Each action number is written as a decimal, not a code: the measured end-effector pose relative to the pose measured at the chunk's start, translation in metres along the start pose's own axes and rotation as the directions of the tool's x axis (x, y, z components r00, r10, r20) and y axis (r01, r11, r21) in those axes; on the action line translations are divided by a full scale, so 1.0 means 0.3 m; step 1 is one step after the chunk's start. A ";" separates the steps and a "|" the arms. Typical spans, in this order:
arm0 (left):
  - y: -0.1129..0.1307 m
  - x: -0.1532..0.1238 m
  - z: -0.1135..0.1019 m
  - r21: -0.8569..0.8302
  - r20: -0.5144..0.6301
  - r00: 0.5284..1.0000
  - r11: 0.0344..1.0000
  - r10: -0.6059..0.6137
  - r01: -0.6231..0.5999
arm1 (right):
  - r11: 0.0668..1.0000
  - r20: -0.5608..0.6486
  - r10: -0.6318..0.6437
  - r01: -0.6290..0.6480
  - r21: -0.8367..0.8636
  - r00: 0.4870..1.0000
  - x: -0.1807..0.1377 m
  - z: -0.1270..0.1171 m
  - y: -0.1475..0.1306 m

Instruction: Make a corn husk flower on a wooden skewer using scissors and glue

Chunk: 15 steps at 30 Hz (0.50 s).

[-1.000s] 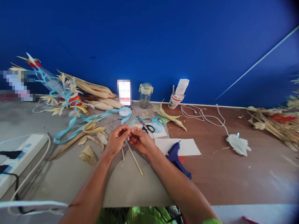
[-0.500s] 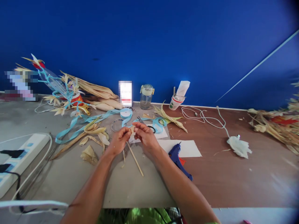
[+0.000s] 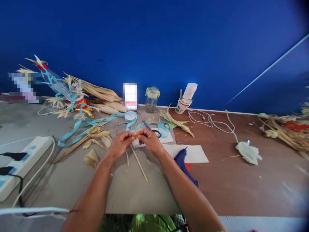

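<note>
My left hand [image 3: 120, 144] and my right hand [image 3: 150, 140] meet over the middle of the table, fingers pinched together on the top end of a thin wooden stick [image 3: 139, 162]. A small pale piece of corn husk [image 3: 135, 139] shows between the fingertips. The stick slants down toward me over the grey table surface [image 3: 72, 180]. Loose husk pieces [image 3: 92, 157] lie just left of my left hand. Black-handled scissors [image 3: 150, 129] and light blue ribbon [image 3: 79, 127] lie right behind my hands.
A blue glue gun [image 3: 183, 165] rests on white paper [image 3: 193, 153] right of my right forearm. A power strip [image 3: 21, 162] sits far left. A glass jar [image 3: 151, 99], paper cup [image 3: 181, 104], white cable [image 3: 212, 122] and husk bundles [image 3: 285, 130] line the back and right.
My right hand rose slightly, then came back down against my left hand at the stick's top. The view shifted a little. Nothing else on the table moved.
</note>
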<state>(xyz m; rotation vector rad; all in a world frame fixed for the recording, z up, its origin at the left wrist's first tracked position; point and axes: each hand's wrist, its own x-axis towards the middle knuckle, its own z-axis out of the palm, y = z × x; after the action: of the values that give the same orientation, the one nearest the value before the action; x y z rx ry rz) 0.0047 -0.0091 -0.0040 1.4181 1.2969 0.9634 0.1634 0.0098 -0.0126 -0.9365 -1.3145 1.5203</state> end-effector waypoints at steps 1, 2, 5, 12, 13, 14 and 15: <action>-0.005 0.003 -0.014 0.019 -0.050 0.999 1.000 0.017 -0.016 | 1.000 -0.028 -0.001 0.001 -0.008 1.000 0.003 -0.002 0.005; -0.013 0.006 -0.030 0.060 -0.105 0.994 0.998 0.036 -0.029 | 1.000 -0.056 -0.002 0.001 -0.015 0.998 0.005 -0.003 0.009; -0.035 0.011 -0.084 0.345 -0.277 0.957 0.939 0.092 0.010 | 1.000 -0.109 -0.005 0.002 -0.026 0.994 0.012 -0.010 0.021; -0.024 0.001 -0.097 0.674 -0.172 0.983 0.736 0.065 0.069 | 0.999 -0.298 -0.015 0.025 0.030 0.955 0.025 -0.034 0.023; -0.024 0.002 -0.091 0.688 -0.155 0.985 0.724 0.075 0.053 | 0.998 -0.318 -0.015 0.032 0.046 0.948 0.027 -0.038 0.022; -0.025 0.004 -0.086 0.696 -0.154 0.984 0.717 0.089 0.044 | 0.998 -0.335 -0.019 0.040 0.057 0.942 0.029 -0.042 0.022; -0.030 0.008 -0.080 0.699 -0.156 0.982 0.715 0.109 0.032 | 0.997 -0.349 -0.025 0.049 0.059 0.937 0.031 -0.045 0.021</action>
<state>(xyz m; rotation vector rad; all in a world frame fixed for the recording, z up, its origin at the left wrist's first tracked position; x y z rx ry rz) -0.0203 -0.0037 -0.0071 1.9648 1.9114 0.6480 0.1722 0.0225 -0.0207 -1.0749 -1.0142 1.2897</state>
